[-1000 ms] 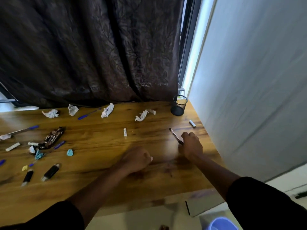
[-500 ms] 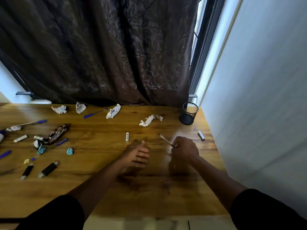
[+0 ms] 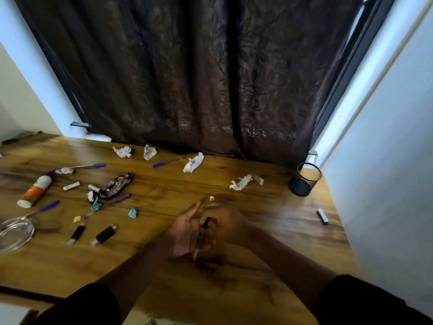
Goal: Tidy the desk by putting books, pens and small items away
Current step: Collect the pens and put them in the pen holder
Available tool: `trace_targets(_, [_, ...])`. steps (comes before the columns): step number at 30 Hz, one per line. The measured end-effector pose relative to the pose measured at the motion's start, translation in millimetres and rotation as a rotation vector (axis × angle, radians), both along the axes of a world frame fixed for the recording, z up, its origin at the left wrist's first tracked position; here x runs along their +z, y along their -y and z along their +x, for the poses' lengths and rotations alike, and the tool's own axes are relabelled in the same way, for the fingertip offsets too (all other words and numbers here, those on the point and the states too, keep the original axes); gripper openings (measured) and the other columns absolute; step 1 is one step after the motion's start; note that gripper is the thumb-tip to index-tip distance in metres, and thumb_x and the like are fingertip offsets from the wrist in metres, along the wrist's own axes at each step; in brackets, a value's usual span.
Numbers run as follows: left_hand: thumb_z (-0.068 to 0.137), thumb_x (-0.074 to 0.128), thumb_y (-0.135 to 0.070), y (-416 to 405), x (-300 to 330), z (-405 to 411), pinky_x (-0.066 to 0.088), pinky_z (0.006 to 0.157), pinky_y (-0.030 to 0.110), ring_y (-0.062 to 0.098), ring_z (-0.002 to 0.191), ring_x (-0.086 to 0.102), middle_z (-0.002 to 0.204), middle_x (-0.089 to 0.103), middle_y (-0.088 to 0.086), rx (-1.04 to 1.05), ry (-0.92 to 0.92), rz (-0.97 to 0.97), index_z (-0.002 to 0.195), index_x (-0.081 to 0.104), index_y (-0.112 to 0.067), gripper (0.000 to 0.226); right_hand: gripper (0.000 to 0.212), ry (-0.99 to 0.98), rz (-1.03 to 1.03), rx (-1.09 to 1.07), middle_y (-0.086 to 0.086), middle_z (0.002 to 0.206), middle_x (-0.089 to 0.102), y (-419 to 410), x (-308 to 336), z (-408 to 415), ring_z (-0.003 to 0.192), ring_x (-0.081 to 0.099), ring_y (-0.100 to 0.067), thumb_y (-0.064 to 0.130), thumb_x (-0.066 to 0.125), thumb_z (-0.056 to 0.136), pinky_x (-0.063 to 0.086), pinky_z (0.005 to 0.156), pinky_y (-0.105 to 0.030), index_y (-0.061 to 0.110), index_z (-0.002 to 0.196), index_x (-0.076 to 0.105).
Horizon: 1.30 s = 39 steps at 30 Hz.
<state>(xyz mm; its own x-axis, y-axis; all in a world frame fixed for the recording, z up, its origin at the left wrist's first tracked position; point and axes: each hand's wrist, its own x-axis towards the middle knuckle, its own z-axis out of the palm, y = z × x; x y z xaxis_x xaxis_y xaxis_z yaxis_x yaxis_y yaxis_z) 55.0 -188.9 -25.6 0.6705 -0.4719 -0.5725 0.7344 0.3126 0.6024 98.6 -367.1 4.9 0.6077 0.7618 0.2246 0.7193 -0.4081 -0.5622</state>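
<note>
My two hands meet over the middle of the wooden desk point(image 3: 234, 289). My right hand point(image 3: 230, 225) grips a thin pen point(image 3: 203, 231) with a dark cap, and the pen lies across the palm of my left hand point(image 3: 187, 231), whose fingers are stretched out. A small white stick point(image 3: 211, 198) peeks out just beyond my fingers. The black mesh pen holder point(image 3: 304, 180) stands at the back right corner. Blue pens point(image 3: 169, 162) point(image 3: 89, 166) point(image 3: 46, 206) and crumpled papers point(image 3: 193, 162) point(image 3: 246, 182) lie scattered across the desk.
On the left lie a glue bottle point(image 3: 36, 191), a dark wrapper point(image 3: 114, 186), two black markers point(image 3: 104, 234) point(image 3: 76, 233), teal scraps point(image 3: 133, 213) and a glass dish point(image 3: 15, 232). A small white tube point(image 3: 322, 216) lies near the right edge. A dark curtain point(image 3: 187, 78) hangs behind.
My right hand has brought the pen leftward to my left hand, which has opened under it. The camera has tilted up and left, showing more of the desk's left side.
</note>
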Motion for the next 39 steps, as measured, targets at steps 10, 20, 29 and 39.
trace_targets(10, [0.096, 0.047, -0.063, -115, 20, -6, 0.049, 0.056, 0.03, 0.019, 0.069, 0.061, 0.09, 0.07, 0.009, 0.292, -0.04, 0.14, 0.123, 0.071, -0.004, 0.069, 0.028, -0.049, 0.067, -0.415, 0.014, 0.103, 0.071, -132, 7, 49, 0.096, 0.065, -0.004, 0.021, 0.053, 0.087, 0.055, 0.081, -0.027, 0.031, 0.107, 0.069])
trace_targets(20, [0.101, 0.053, -0.037, -259, 29, -30, 0.056, 0.056, 0.028, 0.02, 0.069, 0.065, 0.09, 0.071, 0.01, 0.629, -0.206, 0.01, 0.117, 0.068, -0.005, 0.039, 0.026, -0.303, -0.156, -0.254, -0.002, 0.112, 0.074, -277, -32, 70, 0.105, 0.068, -0.021, 0.013, 0.068, 0.085, 0.056, 0.09, -0.034, 0.019, 0.11, 0.074])
trace_targets(29, [0.103, 0.051, -0.038, -316, 28, -31, 0.059, 0.062, 0.031, 0.022, 0.076, 0.068, 0.097, 0.072, 0.012, 0.664, -0.146, -0.004, 0.125, 0.066, -0.004, 0.044, 0.008, -0.172, -0.408, -0.275, 0.003, 0.098, 0.062, -318, -45, 75, 0.087, 0.06, -0.019, 0.019, 0.064, 0.084, 0.056, 0.078, -0.035, 0.025, 0.084, 0.067])
trace_targets(39, [0.105, 0.047, -0.035, -348, 29, 1, 0.062, 0.06, 0.027, 0.023, 0.079, 0.07, 0.089, 0.074, 0.012, 0.832, -0.067, -0.015, 0.123, 0.062, -0.001, 0.042, 0.012, -0.776, 0.148, -0.231, 0.0, 0.077, 0.074, -306, 20, 121, 0.054, 0.057, -0.004, 0.008, 0.077, 0.087, 0.045, 0.05, -0.021, 0.016, 0.096, 0.075])
